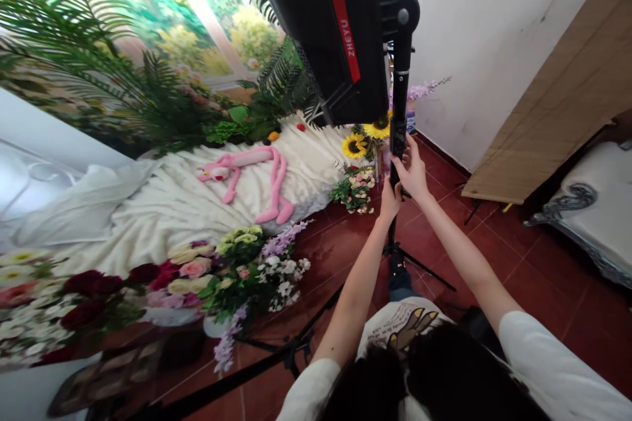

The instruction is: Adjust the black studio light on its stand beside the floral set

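Note:
A black studio light [316, 33] with a red ZHEYU label looms at the top of the view, fixed to an upright light stand [401, 89]. Around the stand's pole, low down, my left hand [390, 199] is closed. Just above it, my right hand [413, 170] grips the same pole by a black collar, thumb on the near side. The hands are close together, and part of the fingers is hidden behind the pole. The stand's spread legs [427, 270] rest on the floor by my foot.
Left of the stand, a pink plush toy [251, 158] lies on a cream blanket [162, 200]. Artificial flowers [197, 270] line its front edge, beside another black stand [266, 362]. Sunflowers [354, 145] stand near the pole. At right are a wooden board [543, 85] and a white sofa [602, 191].

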### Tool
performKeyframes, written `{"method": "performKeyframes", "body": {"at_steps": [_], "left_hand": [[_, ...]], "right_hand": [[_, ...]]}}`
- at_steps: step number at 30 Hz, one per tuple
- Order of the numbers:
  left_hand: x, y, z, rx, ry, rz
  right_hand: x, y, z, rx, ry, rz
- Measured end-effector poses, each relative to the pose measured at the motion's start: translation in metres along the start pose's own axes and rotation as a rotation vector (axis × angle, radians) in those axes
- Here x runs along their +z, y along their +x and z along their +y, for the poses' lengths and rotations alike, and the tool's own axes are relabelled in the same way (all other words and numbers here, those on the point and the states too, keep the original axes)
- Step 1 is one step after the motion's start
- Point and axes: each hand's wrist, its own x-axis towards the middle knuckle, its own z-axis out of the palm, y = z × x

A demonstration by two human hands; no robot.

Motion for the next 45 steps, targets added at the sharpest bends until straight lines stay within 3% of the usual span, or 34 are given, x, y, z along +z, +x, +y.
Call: {"method": "performKeyframes", "body": {"at_steps": [9, 14, 21, 27, 33, 38, 45], "left_hand": [[-0.003, 0.002, -0.009, 0.048, -0.058, -0.050], [-0.004, 0.002, -0.006, -0.049, -0.149, -0.084], [-0.005, 0.001, -0.006, -0.003, -0.087, -0.084], [-0.009, 0.001, -0.005, 0.025, -0.080, -0.109], [-0.007, -0.001, 0.004, -0.034, -0.110, -0.097], [-0.006, -0.004, 0.004, -0.010, -0.093, -0.090], [-0.006, -0.007, 0.006, -0.052, 0.028, -0.052]], "right_hand": [[0.009, -0.027, 0.012, 0.114, 0.002, 0.067], [0.012, -0.042, 0.028, 0.150, -0.005, 0.086], [0.005, -0.042, 0.040, 0.185, 0.033, 0.017], [0.006, -0.049, 0.043, 0.178, -0.013, 0.085], [0.008, -0.055, 0.049, 0.192, -0.097, 0.096], [-0.001, -0.068, 0.049, 0.164, -0.117, 0.092], [-0.026, -0.112, 0.045, 0.069, -0.178, 0.123]]}}
